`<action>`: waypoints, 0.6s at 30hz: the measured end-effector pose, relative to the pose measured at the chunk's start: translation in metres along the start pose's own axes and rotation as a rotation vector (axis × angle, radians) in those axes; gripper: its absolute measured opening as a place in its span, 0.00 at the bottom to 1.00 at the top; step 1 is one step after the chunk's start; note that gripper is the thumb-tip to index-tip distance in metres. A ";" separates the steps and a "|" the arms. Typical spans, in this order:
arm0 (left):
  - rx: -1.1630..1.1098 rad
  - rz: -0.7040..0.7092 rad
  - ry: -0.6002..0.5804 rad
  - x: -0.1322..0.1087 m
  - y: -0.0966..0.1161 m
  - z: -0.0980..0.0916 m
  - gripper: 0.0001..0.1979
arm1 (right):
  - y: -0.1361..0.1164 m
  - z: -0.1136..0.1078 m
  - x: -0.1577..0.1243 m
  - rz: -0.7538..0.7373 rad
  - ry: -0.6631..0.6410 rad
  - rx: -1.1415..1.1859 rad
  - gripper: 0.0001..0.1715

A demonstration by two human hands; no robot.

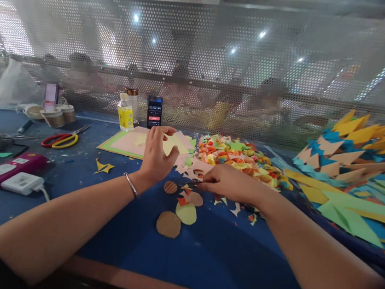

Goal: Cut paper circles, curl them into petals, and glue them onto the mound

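Left hand [157, 152] half open in front of the sheets [123, 142], seemingly empty; right hand [225, 180] curled, apparently pinching a thin dark tool [193, 183], type unclear. Four discs [168, 224] lie loose between the forearms, seemingly cut already. Sheets remain; amount left cannot be judged. Right fingertips mostly hidden; scrap pile [239, 161] partly covered.
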State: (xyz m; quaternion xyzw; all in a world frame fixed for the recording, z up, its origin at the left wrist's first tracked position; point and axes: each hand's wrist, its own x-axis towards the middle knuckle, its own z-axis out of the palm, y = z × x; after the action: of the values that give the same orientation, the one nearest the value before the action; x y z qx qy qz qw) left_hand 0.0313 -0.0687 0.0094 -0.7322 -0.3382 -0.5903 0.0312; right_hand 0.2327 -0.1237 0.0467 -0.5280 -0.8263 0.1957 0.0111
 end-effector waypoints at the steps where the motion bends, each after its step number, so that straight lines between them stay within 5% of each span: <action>1: -0.010 -0.012 0.003 0.000 -0.001 0.001 0.19 | -0.001 0.000 -0.001 -0.010 -0.030 0.017 0.22; 4: -0.035 -0.075 0.016 0.000 -0.007 0.003 0.19 | -0.004 0.001 -0.001 -0.046 -0.090 0.024 0.21; 9: -0.066 -0.144 -0.001 0.002 -0.018 0.005 0.19 | -0.003 -0.001 -0.001 0.037 0.108 -0.123 0.21; 14: -0.075 -0.173 -0.014 0.002 -0.020 0.007 0.19 | -0.009 -0.004 -0.009 -0.034 -0.072 0.042 0.23; 18: -0.075 -0.179 -0.008 0.002 -0.021 0.008 0.19 | -0.011 0.000 -0.008 -0.039 -0.028 -0.004 0.20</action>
State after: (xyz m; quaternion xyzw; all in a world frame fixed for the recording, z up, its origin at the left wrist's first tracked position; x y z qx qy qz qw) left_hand 0.0271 -0.0480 0.0011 -0.7022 -0.3800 -0.6000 -0.0508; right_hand 0.2268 -0.1347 0.0522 -0.5091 -0.8369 0.2010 0.0023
